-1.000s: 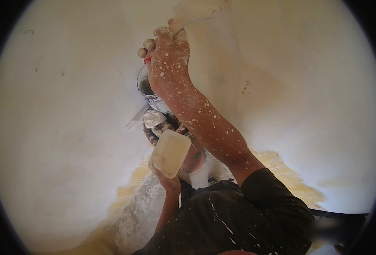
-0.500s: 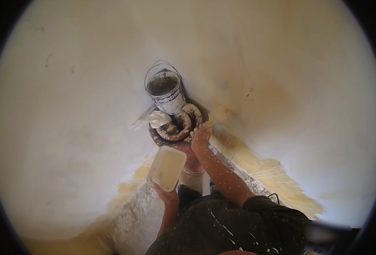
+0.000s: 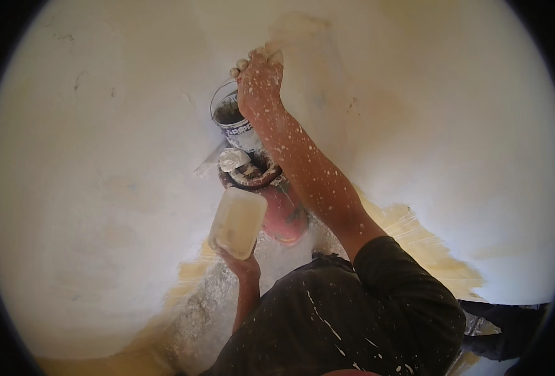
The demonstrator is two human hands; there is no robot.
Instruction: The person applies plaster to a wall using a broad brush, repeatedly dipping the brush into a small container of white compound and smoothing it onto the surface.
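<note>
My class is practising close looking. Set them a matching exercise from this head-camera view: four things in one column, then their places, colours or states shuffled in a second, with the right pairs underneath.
Column one
1. Pale tub
2. Bucket
3. Right hand
4. Shirt

Column two
A. Dark, with pale streaks and spots
B. Speckled white, topmost of the four in the picture
C. Held in the left hand
D. Dark inside, whitish outside with dark print

Right pairs: 1-C, 2-D, 3-B, 4-A

Dressed in a dark short-sleeved shirt [image 3: 353, 307], streaked white in front; white-spattered along the right forearm [image 3: 315, 169], smeared about the fingers [image 3: 242, 64].
</note>
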